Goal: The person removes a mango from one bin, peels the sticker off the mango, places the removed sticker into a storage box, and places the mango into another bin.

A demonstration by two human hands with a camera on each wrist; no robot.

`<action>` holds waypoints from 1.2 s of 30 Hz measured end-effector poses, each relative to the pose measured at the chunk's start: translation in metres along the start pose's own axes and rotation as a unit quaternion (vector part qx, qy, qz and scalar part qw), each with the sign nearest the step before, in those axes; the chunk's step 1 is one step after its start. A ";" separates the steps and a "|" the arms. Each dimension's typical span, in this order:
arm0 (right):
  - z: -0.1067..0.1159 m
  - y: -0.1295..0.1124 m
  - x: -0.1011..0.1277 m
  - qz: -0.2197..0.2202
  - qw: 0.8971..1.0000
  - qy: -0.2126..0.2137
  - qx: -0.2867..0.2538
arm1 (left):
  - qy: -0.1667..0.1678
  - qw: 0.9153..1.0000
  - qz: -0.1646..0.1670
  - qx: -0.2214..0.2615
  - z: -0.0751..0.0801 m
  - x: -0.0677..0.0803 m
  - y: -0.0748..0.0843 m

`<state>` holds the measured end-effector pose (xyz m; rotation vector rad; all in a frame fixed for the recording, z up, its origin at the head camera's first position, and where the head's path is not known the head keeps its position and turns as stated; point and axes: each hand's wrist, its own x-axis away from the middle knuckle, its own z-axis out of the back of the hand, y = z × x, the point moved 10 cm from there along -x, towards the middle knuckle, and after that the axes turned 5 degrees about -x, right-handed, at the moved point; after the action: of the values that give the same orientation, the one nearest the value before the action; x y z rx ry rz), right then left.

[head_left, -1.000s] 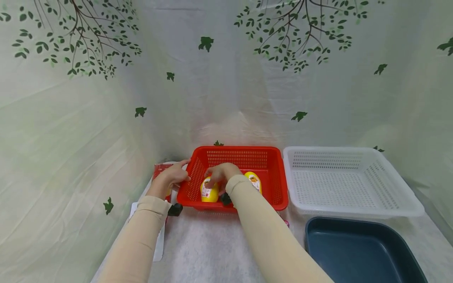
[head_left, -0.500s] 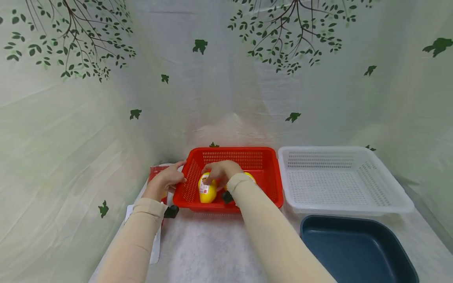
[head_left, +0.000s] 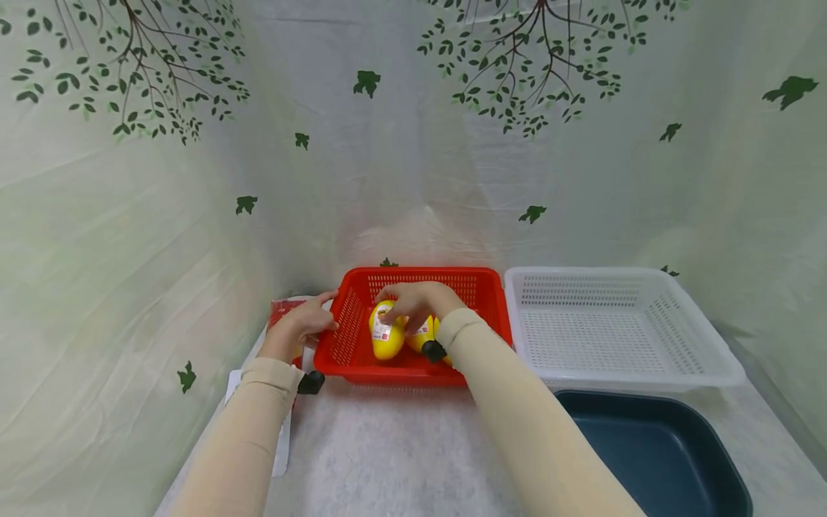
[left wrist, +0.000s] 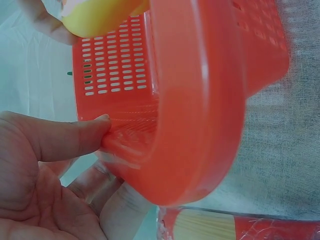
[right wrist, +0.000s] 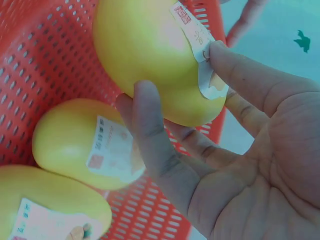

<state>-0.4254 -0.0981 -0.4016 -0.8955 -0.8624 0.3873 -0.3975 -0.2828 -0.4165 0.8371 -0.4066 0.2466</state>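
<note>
Fingers of the right hand wrap round a yellow labelled fruit — thumb and fingertips curled onto its skin in the right wrist view, a firm grasp, and the fruit looks raised off the floor of the red basket, though it sits inside the walls yet. Two more yellow fruits lie below it on the red mesh, touching one another. Over on the other side, the left hand grips the basket's left rim, thumb pressed on the edge, steadying it. Just beside that hand lies a red packet on the table. To the right, the white basket and the dark blue tray hold nothing that shows. So, by my reading, it's early going — one fruit in hand, none moved out, two left waiting in the red basket.
</note>
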 end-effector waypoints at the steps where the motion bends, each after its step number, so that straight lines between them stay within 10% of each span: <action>1: 0.001 -0.001 0.002 0.003 1.000 -0.001 0.002 | -0.001 1.000 0.000 0.001 0.000 0.001 0.001; 36: 0.005 -0.002 0.072 0.071 0.992 0.005 0.104 | -0.025 1.000 -0.008 0.014 -0.002 0.002 0.005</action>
<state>-0.3856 -0.0522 -0.3629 -0.7666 -0.7360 0.5857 -0.3975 -0.2779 -0.4134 0.8759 -0.4448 0.2177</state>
